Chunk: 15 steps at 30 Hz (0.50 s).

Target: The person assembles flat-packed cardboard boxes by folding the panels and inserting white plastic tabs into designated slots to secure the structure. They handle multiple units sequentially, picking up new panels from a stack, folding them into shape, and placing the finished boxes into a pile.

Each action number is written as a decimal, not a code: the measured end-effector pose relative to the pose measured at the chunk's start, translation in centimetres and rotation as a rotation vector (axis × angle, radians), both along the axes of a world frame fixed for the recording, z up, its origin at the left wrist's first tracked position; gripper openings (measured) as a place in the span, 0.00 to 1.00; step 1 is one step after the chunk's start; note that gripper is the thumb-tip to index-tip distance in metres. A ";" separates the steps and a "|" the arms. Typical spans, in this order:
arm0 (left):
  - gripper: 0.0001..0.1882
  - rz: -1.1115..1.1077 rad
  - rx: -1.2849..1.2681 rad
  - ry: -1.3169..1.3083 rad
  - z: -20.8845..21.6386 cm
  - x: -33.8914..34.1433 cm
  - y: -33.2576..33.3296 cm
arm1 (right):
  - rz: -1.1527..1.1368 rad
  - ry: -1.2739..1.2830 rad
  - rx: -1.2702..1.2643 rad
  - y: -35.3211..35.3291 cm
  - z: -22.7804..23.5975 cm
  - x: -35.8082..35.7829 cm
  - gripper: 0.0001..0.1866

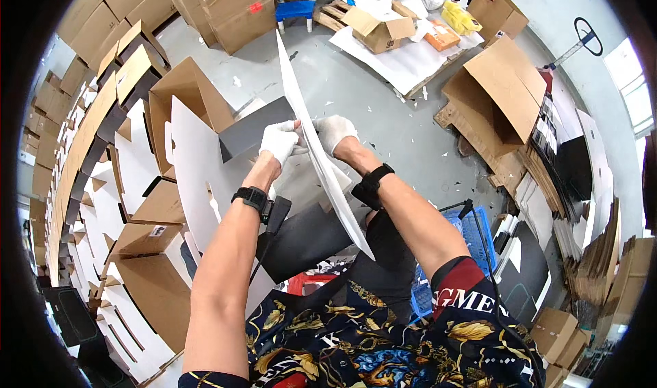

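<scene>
A large white cardboard sheet [328, 176] stands nearly edge-on before me, running from near the blue stool down towards my lap. My left hand [278, 142], in a white glove, is closed at the sheet's left face, its fingers pinched together there. From the other side my right hand [335, 132], also gloved, grips the same sheet; part of its fingers is hidden behind it. A dark grey panel [254, 129] extends beside my left hand, and I cannot tell whether it is joined to the sheet. Below lies a black panel [308, 241] near my legs.
Open brown cartons [188, 94] and slotted white cardboard pieces [205, 162] crowd the left. A blue stool [295, 5] stands ahead. On the right are a large open box [503, 90], stacked flat cardboard [595, 251] and a blue crate [479, 234]. Another person's hands show at the far top.
</scene>
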<state>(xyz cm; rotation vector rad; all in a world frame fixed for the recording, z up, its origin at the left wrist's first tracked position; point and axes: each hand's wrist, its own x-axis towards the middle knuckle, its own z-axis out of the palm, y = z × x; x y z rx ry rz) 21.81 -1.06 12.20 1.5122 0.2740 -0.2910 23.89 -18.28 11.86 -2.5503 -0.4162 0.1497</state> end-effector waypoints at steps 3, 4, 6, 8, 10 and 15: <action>0.15 0.017 0.084 -0.085 -0.4 0.9 -0.4 | 0.063 -0.037 -0.086 0.1 -0.1 1.7 0.16; 0.14 0.022 0.160 -0.128 -0.8 1.0 -0.2 | 0.097 -0.008 -0.164 0.7 0.9 1.9 0.15; 0.11 0.032 0.232 -0.140 -1.8 1.7 0.6 | 0.144 0.015 -0.224 2.0 2.2 1.6 0.14; 0.09 -0.010 0.371 -0.197 -1.9 1.9 0.8 | 0.151 0.013 -0.197 2.5 3.4 1.1 0.14; 0.07 -0.088 0.582 -0.301 -1.6 1.9 1.0 | 0.145 0.038 -0.158 2.2 3.6 0.8 0.15; 0.15 0.033 -0.017 0.106 0.9 -0.8 -0.1 | 0.043 0.106 0.130 -0.3 -1.0 -1.6 0.15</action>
